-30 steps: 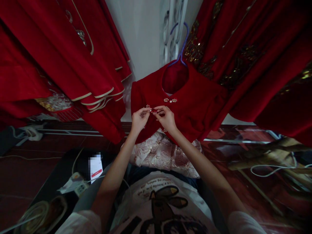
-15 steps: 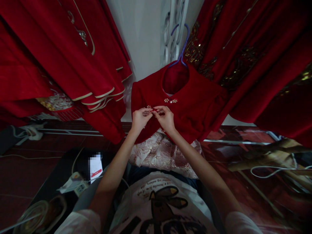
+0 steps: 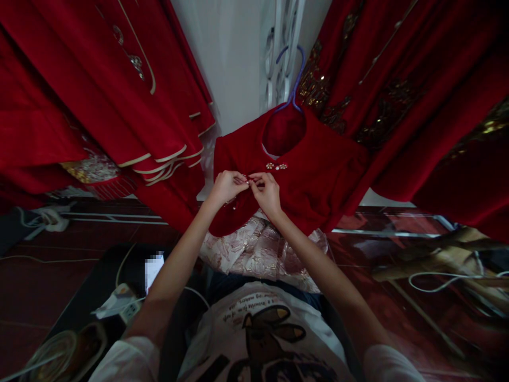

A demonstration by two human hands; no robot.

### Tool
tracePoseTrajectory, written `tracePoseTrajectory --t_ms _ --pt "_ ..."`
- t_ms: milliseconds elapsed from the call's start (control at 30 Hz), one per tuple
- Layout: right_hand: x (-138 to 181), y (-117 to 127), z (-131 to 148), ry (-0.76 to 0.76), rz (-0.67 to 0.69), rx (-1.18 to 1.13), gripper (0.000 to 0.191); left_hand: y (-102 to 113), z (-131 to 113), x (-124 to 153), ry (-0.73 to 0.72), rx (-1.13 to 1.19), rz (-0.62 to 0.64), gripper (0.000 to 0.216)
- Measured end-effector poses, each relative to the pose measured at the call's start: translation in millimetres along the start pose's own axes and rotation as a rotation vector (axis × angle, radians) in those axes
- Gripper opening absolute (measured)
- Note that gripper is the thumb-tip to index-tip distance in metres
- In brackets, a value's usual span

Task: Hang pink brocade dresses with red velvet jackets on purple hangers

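Observation:
A red jacket [image 3: 318,175] hangs on a purple hanger [image 3: 299,79] in front of me, its lower part over a pale pink patterned cloth [image 3: 258,246] on my lap. A jewelled flower clasp with a pearl [image 3: 276,166] sits below its neckline, fastened. Just under it, my left hand [image 3: 226,187] pinches the jacket's front edge by another ornament. My right hand [image 3: 267,192] pinches the other front edge, its fingertips meeting those of the left. Whatever small piece lies between the fingertips is mostly hidden. A pearl bead shows below my left hand.
Red garments with pale trim [image 3: 170,154] hang at left, and sequinned red garments [image 3: 382,116] at right. A white metal rack [image 3: 288,32] stands behind the hanger. At lower left a dark surface bears a phone with a lit screen [image 3: 153,270], a power strip [image 3: 128,309] and a clear plastic cup [image 3: 53,353].
My left hand has moved slightly left and up, its fingers more closed. My right hand has shifted slightly left. The jacket's lower left front has swung a little left, showing a pearl bead.

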State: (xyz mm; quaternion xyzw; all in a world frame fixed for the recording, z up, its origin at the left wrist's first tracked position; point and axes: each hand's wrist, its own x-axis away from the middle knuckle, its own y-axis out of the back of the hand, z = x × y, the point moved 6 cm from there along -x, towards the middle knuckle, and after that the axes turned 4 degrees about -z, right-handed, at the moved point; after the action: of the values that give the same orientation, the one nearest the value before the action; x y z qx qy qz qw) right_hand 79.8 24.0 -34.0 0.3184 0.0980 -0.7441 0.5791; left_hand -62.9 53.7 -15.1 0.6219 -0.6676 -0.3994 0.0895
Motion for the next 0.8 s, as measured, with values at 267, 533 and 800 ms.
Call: tracePoseTrajectory --t_ms 267,533,800 --pt "12 28 -5 -0.051 0.176 0.01 0.018 -3 40 45 0.1 0.153 -0.12 0.019" --pt "63 58 -8 0.013 0.37 0.499 0.023 -37 61 100 0.19 0.276 -0.093 0.037" --pt "83 44 -33 0.052 0.302 0.582 0.024 -41 40 101 0.19 0.279 -0.14 0.015"
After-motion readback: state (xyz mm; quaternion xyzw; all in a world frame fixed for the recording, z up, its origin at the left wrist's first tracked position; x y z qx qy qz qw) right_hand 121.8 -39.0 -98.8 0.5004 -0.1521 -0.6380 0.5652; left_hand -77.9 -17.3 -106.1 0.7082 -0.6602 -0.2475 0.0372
